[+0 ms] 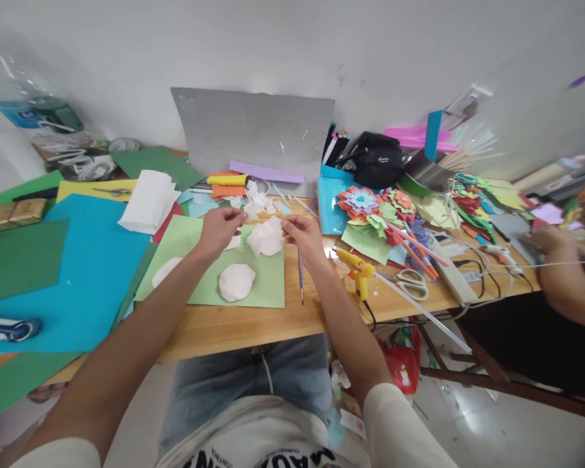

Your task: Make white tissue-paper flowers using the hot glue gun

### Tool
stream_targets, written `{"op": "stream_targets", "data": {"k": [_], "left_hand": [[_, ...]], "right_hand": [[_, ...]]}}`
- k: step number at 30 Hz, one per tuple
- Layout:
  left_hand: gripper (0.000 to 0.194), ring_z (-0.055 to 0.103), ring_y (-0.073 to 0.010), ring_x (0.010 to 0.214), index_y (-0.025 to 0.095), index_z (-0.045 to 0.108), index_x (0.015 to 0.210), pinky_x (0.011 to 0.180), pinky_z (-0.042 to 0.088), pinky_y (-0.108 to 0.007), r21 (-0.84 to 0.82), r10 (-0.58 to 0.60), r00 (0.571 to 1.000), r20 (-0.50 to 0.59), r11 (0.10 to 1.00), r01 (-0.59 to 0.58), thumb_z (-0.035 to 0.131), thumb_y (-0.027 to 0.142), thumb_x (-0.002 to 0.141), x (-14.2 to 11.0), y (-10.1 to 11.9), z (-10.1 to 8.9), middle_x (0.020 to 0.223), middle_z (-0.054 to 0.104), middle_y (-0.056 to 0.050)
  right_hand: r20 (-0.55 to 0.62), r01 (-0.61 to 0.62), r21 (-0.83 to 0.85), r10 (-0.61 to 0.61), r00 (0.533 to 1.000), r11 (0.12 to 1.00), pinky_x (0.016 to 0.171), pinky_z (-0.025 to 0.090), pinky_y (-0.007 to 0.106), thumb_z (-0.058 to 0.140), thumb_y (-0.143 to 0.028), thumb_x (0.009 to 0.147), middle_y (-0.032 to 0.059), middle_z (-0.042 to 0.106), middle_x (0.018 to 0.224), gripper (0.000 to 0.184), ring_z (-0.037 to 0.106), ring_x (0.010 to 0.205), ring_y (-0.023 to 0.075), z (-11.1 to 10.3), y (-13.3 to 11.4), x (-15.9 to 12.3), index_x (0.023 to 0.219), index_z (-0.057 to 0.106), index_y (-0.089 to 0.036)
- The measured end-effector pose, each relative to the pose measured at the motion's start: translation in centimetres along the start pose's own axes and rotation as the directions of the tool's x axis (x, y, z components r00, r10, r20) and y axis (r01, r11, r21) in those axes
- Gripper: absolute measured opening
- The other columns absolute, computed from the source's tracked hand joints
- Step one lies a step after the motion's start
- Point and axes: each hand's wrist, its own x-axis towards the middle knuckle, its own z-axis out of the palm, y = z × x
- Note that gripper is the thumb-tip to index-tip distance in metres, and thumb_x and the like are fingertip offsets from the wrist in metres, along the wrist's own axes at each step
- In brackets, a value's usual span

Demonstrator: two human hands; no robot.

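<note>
My left hand (219, 229) and my right hand (299, 234) are raised over a light green paper sheet (268, 286) on the wooden table. Each hand has its fingers pinched together. Between them hangs a crumpled white tissue flower (266, 237); the right fingers touch its edge, and the left fingers pinch something small I cannot make out. A flat white tissue round (236, 281) lies on the green sheet below, with another white piece (166, 271) at its left edge. A thin blue pencil (301, 276) lies just right of the sheet.
Blue paper (78, 273) and green paper (14, 260) cover the left side. A yellow glue gun (355, 268), scissors (412, 283), coloured paper flowers (370, 205) and a black pouch (377, 159) lie right. Another person's arm (560, 273) rests at the far right. A grey board (253, 133) leans on the wall.
</note>
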Motion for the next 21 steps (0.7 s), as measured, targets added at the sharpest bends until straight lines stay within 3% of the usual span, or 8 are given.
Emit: {"op": "stream_targets", "data": {"k": [2,5,9,11,13,16,19,21], "left_hand": [[0.026,0.062,-0.025,0.081,0.017,0.072,0.08,0.08,0.05,-0.039,0.274,0.112,0.991,-0.068,0.958,-0.089,0.062,0.04,0.073,1.5,-0.4,-1.0,0.08,0.068,-0.008],[0.026,0.059,-0.0338,0.1,0.016,0.073,0.08,0.098,0.037,-0.049,0.587,0.285,0.956,-0.074,0.787,-0.189,0.053,0.034,0.078,3.5,-1.1,-2.2,0.094,0.069,-0.015],[0.031,0.056,-0.0352,0.103,0.014,0.073,0.087,0.102,0.029,-0.051,0.755,0.327,0.945,0.024,0.613,-0.231,0.046,0.028,0.081,4.7,-2.4,-3.0,0.095,0.067,-0.018],[0.035,0.052,-0.0365,0.107,0.012,0.071,0.102,0.102,0.028,-0.052,0.759,0.329,0.944,0.017,0.61,-0.227,0.048,0.027,0.081,4.6,-2.8,-3.1,0.101,0.064,-0.019],[0.045,0.045,-0.0381,0.116,0.013,0.063,0.121,0.103,0.027,-0.052,0.728,0.356,0.932,-0.059,0.655,-0.204,0.052,0.029,0.081,4.0,-2.6,-3.0,0.113,0.057,-0.02],[0.048,0.039,-0.0371,0.124,0.017,0.056,0.13,0.106,0.026,-0.05,0.647,0.425,0.891,-0.157,0.726,-0.233,0.054,0.03,0.084,2.0,-1.0,-2.3,0.127,0.048,-0.02],[0.038,0.045,-0.0311,0.121,0.019,0.06,0.124,0.105,0.032,-0.046,0.519,0.47,0.881,-0.055,0.767,-0.377,0.049,0.026,0.088,-0.7,1.2,-0.5,0.123,0.054,-0.014],[0.034,0.054,-0.0261,0.107,0.018,0.062,0.119,0.097,0.041,-0.041,0.354,0.411,0.911,0.037,0.847,-0.397,0.049,0.029,0.089,-2.3,2.1,0.9,0.117,0.058,-0.012]], "right_hand": [[-0.022,-0.003,0.009,0.003,1.0,1.0,0.054,0.042,0.019,0.072,-0.042,0.066,-0.0041,0.058,0.066,0.024,0.054,0.061,0.0087,-0.1,-0.1,0.0,0.074,0.065,-0.02],[-0.024,-0.005,0.031,0.006,1.0,1.0,0.055,0.043,0.019,0.073,-0.042,0.065,-0.0042,0.058,0.066,0.024,0.055,0.063,0.0089,-0.3,-0.1,0.0,0.074,0.066,-0.02],[-0.022,-0.017,0.04,0.018,1.0,0.999,0.054,0.043,0.019,0.074,-0.042,0.064,-0.0039,0.06,0.066,0.025,0.056,0.061,0.0088,-0.4,0.0,0.1,0.072,0.065,-0.02],[-0.02,-0.015,0.035,0.016,1.0,0.999,0.054,0.043,0.019,0.074,-0.042,0.065,-0.0038,0.06,0.066,0.025,0.057,0.061,0.0089,-0.4,0.0,0.1,0.073,0.065,-0.02],[-0.013,-0.006,0.038,0.006,1.0,0.999,0.055,0.044,0.019,0.074,-0.043,0.066,-0.0039,0.06,0.065,0.025,0.057,0.062,0.0092,-0.3,0.0,0.0,0.074,0.065,-0.021],[0.012,-0.01,0.056,0.009,1.0,0.998,0.056,0.045,0.02,0.074,-0.043,0.066,-0.0037,0.062,0.066,0.026,0.059,0.063,0.0095,-0.2,-0.3,-0.2,0.074,0.065,-0.021],[0.044,-0.052,0.075,0.049,0.998,0.996,0.056,0.046,0.02,0.075,-0.044,0.066,-0.0031,0.063,0.067,0.027,0.061,0.063,0.0099,-0.1,-0.6,-0.4,0.076,0.065,-0.021],[0.065,-0.076,0.097,0.07,0.995,0.992,0.056,0.046,0.02,0.076,-0.044,0.066,-0.0034,0.064,0.068,0.027,0.062,0.063,0.0097,-0.2,-0.7,-0.4,0.077,0.065,-0.021]]}}
